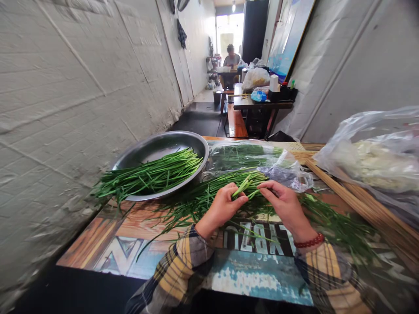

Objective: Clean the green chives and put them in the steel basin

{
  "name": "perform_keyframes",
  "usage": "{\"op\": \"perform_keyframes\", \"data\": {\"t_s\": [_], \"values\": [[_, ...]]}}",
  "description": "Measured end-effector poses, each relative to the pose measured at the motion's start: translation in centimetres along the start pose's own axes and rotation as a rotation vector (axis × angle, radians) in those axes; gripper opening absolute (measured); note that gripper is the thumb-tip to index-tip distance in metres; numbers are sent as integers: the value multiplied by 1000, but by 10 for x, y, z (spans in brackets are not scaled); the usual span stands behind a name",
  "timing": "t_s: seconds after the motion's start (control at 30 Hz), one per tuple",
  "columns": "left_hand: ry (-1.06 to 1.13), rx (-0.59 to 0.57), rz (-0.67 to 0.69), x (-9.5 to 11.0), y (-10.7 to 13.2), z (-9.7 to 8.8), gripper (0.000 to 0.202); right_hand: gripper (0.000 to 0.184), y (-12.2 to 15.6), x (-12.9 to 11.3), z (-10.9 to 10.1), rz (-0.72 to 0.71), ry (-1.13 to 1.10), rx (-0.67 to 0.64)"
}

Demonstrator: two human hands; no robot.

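Observation:
My left hand [223,206] is closed around a small bunch of green chive stalks [242,186], holding them near their cut ends. My right hand [284,202] pinches the same stalks from the right with fingertips. Both hands hover over a loose pile of chives [196,201] spread across the table [118,248]. A round metal basin [157,148] to the left holds a sorted bunch of chives [149,176] that overhangs its rim. Behind the hands lies a clear plastic bag [248,158] with more chives inside.
A white wall runs close along the left. A large plastic bag of pale vegetables [373,163] sits at the right on wooden slats [360,203]. Farther down the room stand tables with bags and boxes [262,93], and a person [231,56] sits at the back.

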State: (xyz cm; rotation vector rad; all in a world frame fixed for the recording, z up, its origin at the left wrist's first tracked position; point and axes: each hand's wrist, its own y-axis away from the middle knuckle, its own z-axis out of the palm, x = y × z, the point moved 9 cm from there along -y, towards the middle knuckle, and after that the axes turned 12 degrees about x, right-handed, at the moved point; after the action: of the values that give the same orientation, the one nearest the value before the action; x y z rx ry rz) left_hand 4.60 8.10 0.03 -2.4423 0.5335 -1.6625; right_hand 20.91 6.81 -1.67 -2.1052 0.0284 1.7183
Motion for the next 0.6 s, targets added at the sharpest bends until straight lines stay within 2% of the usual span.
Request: {"op": "perform_keyframes", "data": {"t_s": [0.13,0.2,0.27,0.33,0.43,0.5,0.6], "values": [[-4,2,13,2,-1,-1,17,23,-4,23,-10,186,-196,133],[-11,11,10,2,-1,-1,16,25,-8,28,-25,222,-242,257],[-22,26,3,1,-1,-3,16,27,-11,26,-35,208,-204,291],[-28,40,-8,0,-1,-4,14,30,-12,17,-27,141,-80,160],[-29,60,-31,-2,-1,-5,12,32,-4,-2,-2,-17,66,-86],[-31,60,-35,-2,-1,-4,11,26,2,-12,9,-101,89,-141],[-39,37,-33,-1,0,-1,10,20,5,-18,14,-173,91,-138]]}}
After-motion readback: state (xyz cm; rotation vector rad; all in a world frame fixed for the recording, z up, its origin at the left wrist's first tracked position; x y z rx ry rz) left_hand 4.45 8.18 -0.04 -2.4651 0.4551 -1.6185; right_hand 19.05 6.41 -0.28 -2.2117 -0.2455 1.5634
